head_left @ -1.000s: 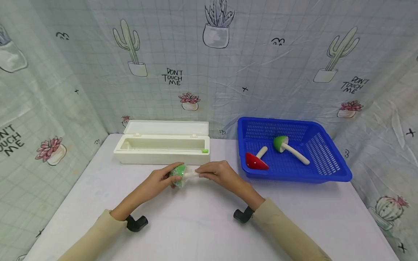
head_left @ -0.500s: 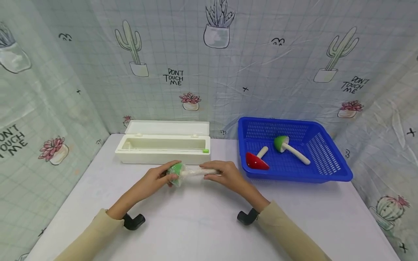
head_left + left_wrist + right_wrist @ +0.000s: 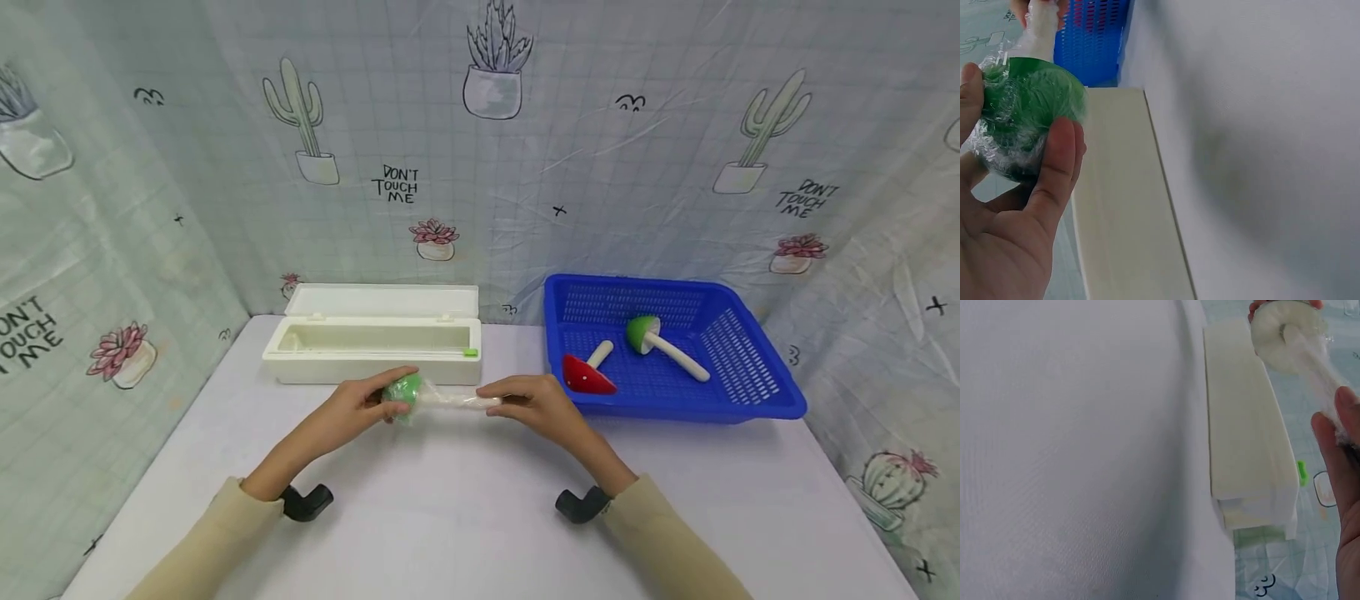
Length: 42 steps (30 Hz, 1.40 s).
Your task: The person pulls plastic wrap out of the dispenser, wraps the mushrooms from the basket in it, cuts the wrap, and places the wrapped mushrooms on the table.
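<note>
A toy mushroom (image 3: 453,399) with a green cap and white stem is held level above the table, wrapped in clear plastic film. My left hand (image 3: 347,421) grips its cap (image 3: 1029,103), thumb and fingers on opposite sides. The far end of the stem (image 3: 1313,365) is pinched by my right hand (image 3: 542,408) between thumb and fingers. In the right wrist view, film clings along the stem up to those fingertips. The cap's white underside shows there too.
Behind the hands stands a long white box (image 3: 375,371), lid raised, with a green slider (image 3: 470,352) at its right end. A blue basket (image 3: 682,410) at the right holds a red-capped toy mushroom (image 3: 587,376) and a green-capped one (image 3: 677,357). Patterned cloth (image 3: 525,192) hangs behind.
My right hand has slid right along the stem, away from the cap, to the stem's end. The left hand stays on the cap, having shifted slightly left.
</note>
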Motion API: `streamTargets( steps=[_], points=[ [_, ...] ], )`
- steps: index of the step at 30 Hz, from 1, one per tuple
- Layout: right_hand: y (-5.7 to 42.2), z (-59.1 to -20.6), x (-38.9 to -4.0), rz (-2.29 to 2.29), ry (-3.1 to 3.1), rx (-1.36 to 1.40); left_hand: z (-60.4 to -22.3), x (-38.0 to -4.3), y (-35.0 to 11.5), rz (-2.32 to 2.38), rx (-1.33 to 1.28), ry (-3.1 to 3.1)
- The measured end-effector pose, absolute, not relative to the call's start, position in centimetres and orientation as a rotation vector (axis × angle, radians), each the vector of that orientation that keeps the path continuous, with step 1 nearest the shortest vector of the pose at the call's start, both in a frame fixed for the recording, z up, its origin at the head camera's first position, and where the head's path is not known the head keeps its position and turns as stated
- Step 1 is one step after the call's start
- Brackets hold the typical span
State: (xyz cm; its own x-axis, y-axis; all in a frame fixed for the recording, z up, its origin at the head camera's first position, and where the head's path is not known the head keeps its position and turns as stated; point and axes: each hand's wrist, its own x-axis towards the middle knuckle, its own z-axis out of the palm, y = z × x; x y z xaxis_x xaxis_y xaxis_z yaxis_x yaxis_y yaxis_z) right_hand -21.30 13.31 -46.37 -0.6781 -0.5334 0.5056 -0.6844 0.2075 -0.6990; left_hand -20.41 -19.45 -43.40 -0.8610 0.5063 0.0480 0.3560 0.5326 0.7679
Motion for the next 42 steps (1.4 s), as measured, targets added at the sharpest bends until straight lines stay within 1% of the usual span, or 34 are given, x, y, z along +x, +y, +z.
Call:
streamTargets(
  steps=[5,9,12,16,23,25,29,32,36,42],
  points=[
    [13.9,-46.7,-21.1,1.457,-2.246,1.221,-43.1,-20.6,-19.0,1.211,0.770,2.667],
    [14.0,-46.6,-21.2,1.403,-2.281,1.125,-43.3,-20.8,-18.6,1.300,0.716,2.694],
    [14.3,-46.4,-21.2,1.341,-2.330,1.029,-43.6,-21.0,-17.8,1.355,0.731,2.689],
    [15.3,-46.1,-21.2,1.288,-2.365,0.986,-43.7,-21.4,-16.5,1.380,0.824,2.718],
    [16.7,-46.4,-21.2,1.349,-2.333,0.916,-42.7,-22.6,-14.4,1.338,1.024,2.756],
    [16.7,-46.5,-20.9,1.341,-2.304,0.850,-42.2,-23.4,-13.8,1.332,1.079,2.737],
    [15.7,-46.8,-20.3,1.282,-2.278,0.605,-41.0,-25.8,-12.1,1.341,1.146,2.642],
    [14.5,-47.1,-20.2,1.212,-2.313,0.425,-40.0,-28.0,-10.6,1.311,1.135,2.606],
    [13.6,-47.6,-21.0,1.131,-2.364,0.266,-38.8,-30.9,-8.0,1.154,1.093,2.645],
    [13.4,-48.4,-22.9,1.152,-2.422,0.158,-38.2,-34.7,-3.6,0.848,1.097,2.721]
  ],
)
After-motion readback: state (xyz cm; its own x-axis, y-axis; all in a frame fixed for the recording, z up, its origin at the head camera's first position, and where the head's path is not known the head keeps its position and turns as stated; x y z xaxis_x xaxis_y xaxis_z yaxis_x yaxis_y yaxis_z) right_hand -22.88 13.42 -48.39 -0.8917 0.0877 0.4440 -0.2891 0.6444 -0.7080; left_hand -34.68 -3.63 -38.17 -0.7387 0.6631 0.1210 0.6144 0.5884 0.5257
